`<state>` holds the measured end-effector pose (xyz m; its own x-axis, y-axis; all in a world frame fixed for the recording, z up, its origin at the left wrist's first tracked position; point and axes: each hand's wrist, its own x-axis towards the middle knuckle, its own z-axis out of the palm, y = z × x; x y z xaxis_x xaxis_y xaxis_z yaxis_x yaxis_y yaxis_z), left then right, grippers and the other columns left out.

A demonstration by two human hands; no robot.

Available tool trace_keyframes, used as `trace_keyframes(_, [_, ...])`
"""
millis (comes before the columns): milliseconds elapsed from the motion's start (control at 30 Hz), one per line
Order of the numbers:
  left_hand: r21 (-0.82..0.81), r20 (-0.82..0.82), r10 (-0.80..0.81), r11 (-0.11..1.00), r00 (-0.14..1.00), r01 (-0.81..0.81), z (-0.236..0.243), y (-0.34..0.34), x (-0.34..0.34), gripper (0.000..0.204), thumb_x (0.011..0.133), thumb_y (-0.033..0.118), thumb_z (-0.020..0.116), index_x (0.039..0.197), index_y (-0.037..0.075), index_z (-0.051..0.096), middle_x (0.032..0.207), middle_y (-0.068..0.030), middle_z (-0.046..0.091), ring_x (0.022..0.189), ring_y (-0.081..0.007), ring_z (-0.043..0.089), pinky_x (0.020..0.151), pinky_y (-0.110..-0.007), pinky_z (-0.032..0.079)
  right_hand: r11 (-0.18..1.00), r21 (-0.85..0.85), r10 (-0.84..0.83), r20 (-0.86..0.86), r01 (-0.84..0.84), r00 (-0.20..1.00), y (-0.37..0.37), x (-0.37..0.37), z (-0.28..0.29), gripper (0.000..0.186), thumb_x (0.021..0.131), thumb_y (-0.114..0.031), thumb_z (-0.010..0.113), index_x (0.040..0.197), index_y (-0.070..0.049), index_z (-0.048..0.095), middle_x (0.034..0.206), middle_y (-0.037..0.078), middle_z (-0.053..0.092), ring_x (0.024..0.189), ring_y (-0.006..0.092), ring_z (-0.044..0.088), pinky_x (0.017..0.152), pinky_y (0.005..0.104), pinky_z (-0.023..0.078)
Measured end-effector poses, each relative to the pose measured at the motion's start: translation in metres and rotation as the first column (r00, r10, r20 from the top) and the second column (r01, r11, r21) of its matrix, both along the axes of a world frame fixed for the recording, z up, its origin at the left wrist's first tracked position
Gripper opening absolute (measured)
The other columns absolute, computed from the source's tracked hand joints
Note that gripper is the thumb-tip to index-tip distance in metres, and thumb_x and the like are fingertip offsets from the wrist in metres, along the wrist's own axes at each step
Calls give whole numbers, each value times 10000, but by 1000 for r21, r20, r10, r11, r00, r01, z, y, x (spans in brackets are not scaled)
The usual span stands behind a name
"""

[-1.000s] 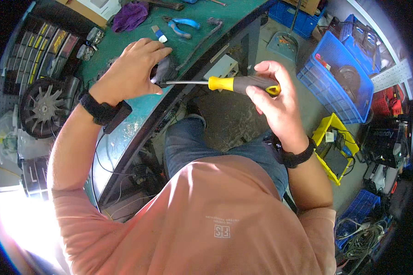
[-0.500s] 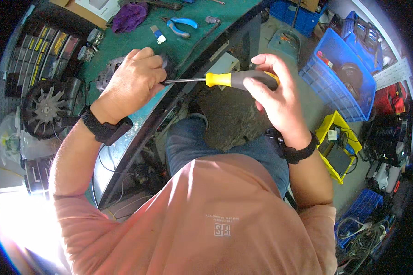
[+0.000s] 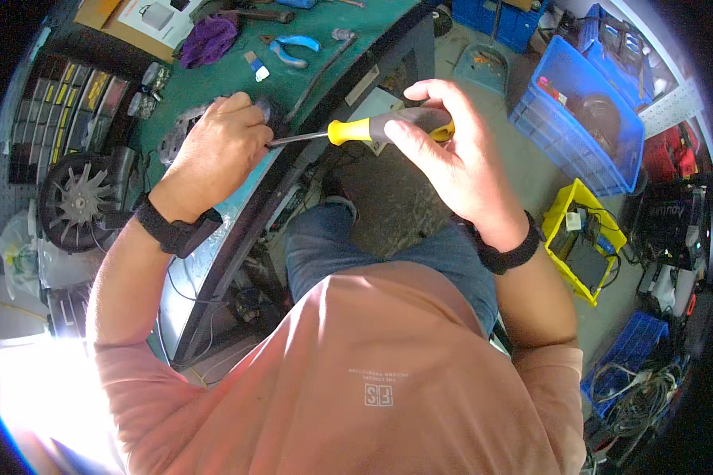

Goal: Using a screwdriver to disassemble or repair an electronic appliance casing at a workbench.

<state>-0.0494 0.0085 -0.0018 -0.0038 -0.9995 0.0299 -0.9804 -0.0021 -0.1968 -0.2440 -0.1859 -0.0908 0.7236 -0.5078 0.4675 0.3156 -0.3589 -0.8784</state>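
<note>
Yellow-and-black screwdriver (image 3: pixel 358 131), nearly crosswise, its shaft leftward, near a dark irregular part (image 3: pixel 179 131)

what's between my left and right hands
In the head view, a yellow-and-grey screwdriver, shank toward the left hand, handle in the right hand.

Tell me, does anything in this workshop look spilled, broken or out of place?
Nothing looks clearly spilled or broken. The oddest spot is the cables at lower right, lying in tangled loops. On the green bench, the purple cloth is crumpled, but that seems ordinary clutter.
</note>
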Motion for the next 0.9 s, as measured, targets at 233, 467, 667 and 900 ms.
trace_keyframes(233, [13,40,11,1000,999,-11,-1,1,-2,155,654,45,709,796,32,648,807,-82,568,843,-286,531,756,-399,464,994,51,87,136,-95,987,6,-4,2,309,822,-93,723,1075,-50,551,982,63,558,759,123,571,597,238,471])
trace_keyframes(467, [-53,56,60,997,997,-57,-8,2,-4,151,649,32,698,790,40,642,804,-91,581,834,-290,542,753,-400,463,969,231,82,54,-92,995,13,-7,0,209,858,-102,696,1011,-39,568,908,65,552,768,138,552,643,246,463])
trace_keyframes(667, [-34,93,105,994,990,-102,-9,1,-4,126,638,36,682,753,52,632,769,-87,580,819,-286,549,752,-397,468,997,20,-71,155,69,985,17,2,-3,180,835,-45,704,945,-24,563,844,76,563,805,162,586,714,292,481])
trace_keyframes(900, [-72,56,107,992,993,-102,-11,-2,0,127,622,48,695,728,52,626,719,-84,577,769,-285,549,714,-393,475,994,109,-14,132,0,991,14,-7,1,278,805,-14,728,1026,-15,559,958,59,587,854,129,594,741,257,493])
